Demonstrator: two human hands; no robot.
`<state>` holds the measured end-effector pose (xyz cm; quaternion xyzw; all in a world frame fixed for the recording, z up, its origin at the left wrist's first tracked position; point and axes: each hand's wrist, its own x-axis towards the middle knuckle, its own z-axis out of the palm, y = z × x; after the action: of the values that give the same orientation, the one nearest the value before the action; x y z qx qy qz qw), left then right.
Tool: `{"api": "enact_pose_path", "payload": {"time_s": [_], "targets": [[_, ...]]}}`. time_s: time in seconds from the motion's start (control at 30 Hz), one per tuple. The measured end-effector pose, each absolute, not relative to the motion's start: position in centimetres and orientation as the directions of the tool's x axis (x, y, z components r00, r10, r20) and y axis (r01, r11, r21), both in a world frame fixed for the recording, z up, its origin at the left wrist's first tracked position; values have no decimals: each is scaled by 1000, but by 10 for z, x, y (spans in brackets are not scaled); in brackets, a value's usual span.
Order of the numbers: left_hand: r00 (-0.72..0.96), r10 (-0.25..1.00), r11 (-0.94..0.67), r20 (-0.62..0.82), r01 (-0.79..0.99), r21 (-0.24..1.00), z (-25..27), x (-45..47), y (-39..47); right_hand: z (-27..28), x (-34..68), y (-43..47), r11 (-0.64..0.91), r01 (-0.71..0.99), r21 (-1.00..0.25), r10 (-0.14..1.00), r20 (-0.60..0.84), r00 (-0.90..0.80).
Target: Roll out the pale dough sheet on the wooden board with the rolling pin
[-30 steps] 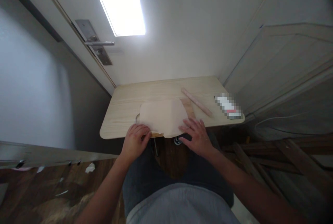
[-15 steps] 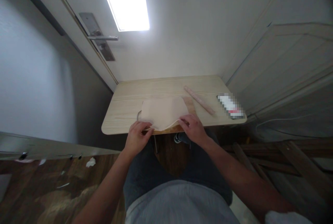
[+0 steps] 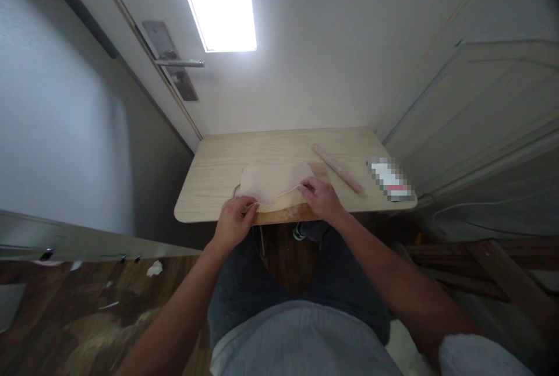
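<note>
Folded up and away from us since the earlier frame, the near edge of our smooth, pale sheet (image 3: 275, 177) bares a strip of brown board (image 3: 290, 213). Our left hand (image 3: 237, 217) and right hand (image 3: 323, 197) each pinch that thin edge. Beneath spreads the round-cornered, wood-grained table (image 3: 209, 187); right lies a slim, mottled rod (image 3: 337, 168).

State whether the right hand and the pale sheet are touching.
Touching. The head view shows the right hand pinching the near edge of the pale sheet, which is lifted where the grip meets it.
</note>
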<state>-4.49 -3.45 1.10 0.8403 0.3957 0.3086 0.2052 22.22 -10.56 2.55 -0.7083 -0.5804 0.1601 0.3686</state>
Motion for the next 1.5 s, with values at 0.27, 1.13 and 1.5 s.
{"api": "enact_pose_path", "payload": {"time_s": [0.27, 1.13, 1.5], "targets": [[438, 850, -501, 292, 506, 702, 27, -33, -19, 38, 228, -89, -31, 684, -729, 933, 225, 282], [492, 844, -486, 214, 532, 693, 6, -46, -16, 28, 242, -106, -238, 718, -655, 964, -70, 256], [515, 797, -579, 316, 499, 645, 1, -39, -17, 37, 224, -111, -228, 900, -372, 974, -86, 211]]}}
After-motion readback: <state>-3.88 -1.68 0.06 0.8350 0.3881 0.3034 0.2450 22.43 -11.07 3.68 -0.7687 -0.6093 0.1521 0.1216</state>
